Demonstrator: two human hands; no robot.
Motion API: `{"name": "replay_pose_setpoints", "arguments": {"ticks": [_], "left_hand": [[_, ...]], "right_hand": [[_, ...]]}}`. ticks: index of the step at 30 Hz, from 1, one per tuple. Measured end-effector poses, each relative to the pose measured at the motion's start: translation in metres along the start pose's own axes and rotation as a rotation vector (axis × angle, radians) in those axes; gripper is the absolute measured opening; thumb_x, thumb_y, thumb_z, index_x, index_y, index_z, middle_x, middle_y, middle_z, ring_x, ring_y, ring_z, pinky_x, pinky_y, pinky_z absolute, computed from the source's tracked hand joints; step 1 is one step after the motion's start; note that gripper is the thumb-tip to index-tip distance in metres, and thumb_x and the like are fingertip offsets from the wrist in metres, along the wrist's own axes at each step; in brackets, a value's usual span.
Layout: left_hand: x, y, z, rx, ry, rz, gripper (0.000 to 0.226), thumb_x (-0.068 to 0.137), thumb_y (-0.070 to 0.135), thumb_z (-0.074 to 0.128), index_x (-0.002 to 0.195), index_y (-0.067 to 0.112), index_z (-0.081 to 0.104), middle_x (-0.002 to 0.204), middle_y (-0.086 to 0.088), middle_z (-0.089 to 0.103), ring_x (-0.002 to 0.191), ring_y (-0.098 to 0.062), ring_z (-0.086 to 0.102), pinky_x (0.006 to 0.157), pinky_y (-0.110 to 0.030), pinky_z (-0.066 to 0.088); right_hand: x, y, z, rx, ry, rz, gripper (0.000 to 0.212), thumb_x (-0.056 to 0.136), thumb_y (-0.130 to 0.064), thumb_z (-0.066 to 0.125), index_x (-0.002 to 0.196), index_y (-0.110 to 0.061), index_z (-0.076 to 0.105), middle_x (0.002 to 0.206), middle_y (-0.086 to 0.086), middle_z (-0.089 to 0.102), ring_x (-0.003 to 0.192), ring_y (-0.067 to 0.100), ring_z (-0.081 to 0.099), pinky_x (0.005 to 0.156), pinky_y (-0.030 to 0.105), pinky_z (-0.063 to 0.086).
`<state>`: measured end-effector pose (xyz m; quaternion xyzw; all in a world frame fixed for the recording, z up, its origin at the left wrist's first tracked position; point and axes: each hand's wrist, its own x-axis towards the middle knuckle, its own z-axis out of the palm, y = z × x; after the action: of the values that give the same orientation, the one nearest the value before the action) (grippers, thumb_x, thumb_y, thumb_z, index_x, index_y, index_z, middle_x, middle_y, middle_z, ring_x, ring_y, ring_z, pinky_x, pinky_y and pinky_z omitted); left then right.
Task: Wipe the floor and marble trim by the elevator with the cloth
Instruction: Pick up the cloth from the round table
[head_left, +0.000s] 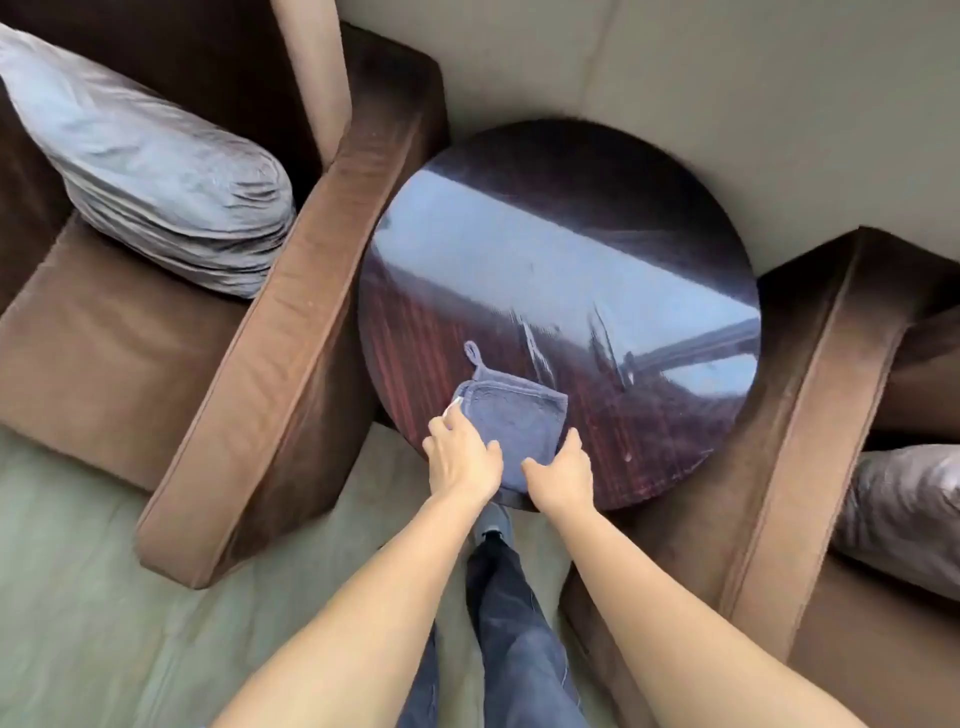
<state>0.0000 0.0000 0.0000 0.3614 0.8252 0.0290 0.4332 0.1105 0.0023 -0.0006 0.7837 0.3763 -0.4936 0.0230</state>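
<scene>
A folded blue-grey cloth (511, 415) with a hanging loop lies flat on the near part of a round, glossy dark wooden table (597, 249). My left hand (462, 457) rests on the cloth's near left corner, fingers curled over its edge. My right hand (561, 475) touches the cloth's near right edge, with the fingers spread. Neither hand lifts the cloth off the table. No elevator or marble trim shows in this view.
A brown armchair (260, 364) with a grey cushion (150, 166) stands left of the table. A second brown armchair (810, 415) with a grey cushion (904, 514) stands on the right. A beige wall (675, 78) is behind. Greenish carpet (104, 597) and my legs (514, 623) are below.
</scene>
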Motion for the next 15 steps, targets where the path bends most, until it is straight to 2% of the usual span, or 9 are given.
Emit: {"name": "replay_pose_setpoints", "arguments": {"ticks": [4,7,10,13,15], "left_hand": [[0.008,-0.002,0.012,0.077,0.049,-0.086,0.073,0.088,0.032,0.063,0.146,0.013,0.023,0.141,-0.013,0.035,0.125,-0.037,0.037,0.099,-0.046,0.039],[0.02,-0.004,0.019,0.111,0.078,-0.15,0.082,0.084,0.037,0.068,0.147,0.013,0.02,0.138,-0.012,0.035,0.122,-0.037,0.043,0.099,-0.048,0.038],[0.028,-0.008,0.017,-0.156,0.068,-0.239,0.079,0.078,0.028,0.076,0.14,0.017,0.027,0.128,-0.012,0.038,0.108,-0.04,0.057,0.091,-0.044,0.046],[0.036,-0.021,0.012,-0.393,-0.041,-0.293,0.061,0.073,0.024,0.079,0.123,0.009,0.046,0.117,-0.01,0.055,0.102,-0.035,0.062,0.081,-0.033,0.048],[0.034,-0.032,0.001,-0.56,-0.158,-0.336,0.054,0.064,0.027,0.079,0.111,0.008,0.062,0.111,-0.007,0.068,0.099,-0.029,0.066,0.085,-0.034,0.053]], "right_hand": [[0.012,-0.002,0.007,0.017,0.047,0.077,0.087,0.087,-0.025,0.064,0.155,-0.011,0.013,0.158,0.014,0.021,0.139,0.038,0.032,0.107,0.044,0.036],[0.022,-0.008,0.013,0.068,0.054,0.077,0.076,0.084,-0.022,0.069,0.146,-0.009,0.028,0.142,0.014,0.043,0.124,0.035,0.049,0.094,0.042,0.045],[0.032,-0.007,0.016,0.194,0.012,0.113,0.061,0.078,-0.021,0.075,0.128,-0.007,0.043,0.118,0.008,0.06,0.1,0.027,0.059,0.082,0.036,0.05],[0.029,-0.011,0.019,0.323,-0.125,0.146,0.046,0.074,-0.013,0.078,0.113,-0.002,0.056,0.11,0.015,0.07,0.095,0.03,0.069,0.087,0.047,0.058],[0.016,-0.018,0.021,0.37,-0.219,0.121,0.042,0.075,-0.005,0.074,0.114,-0.003,0.059,0.105,0.016,0.073,0.093,0.032,0.072,0.086,0.05,0.059]]}}
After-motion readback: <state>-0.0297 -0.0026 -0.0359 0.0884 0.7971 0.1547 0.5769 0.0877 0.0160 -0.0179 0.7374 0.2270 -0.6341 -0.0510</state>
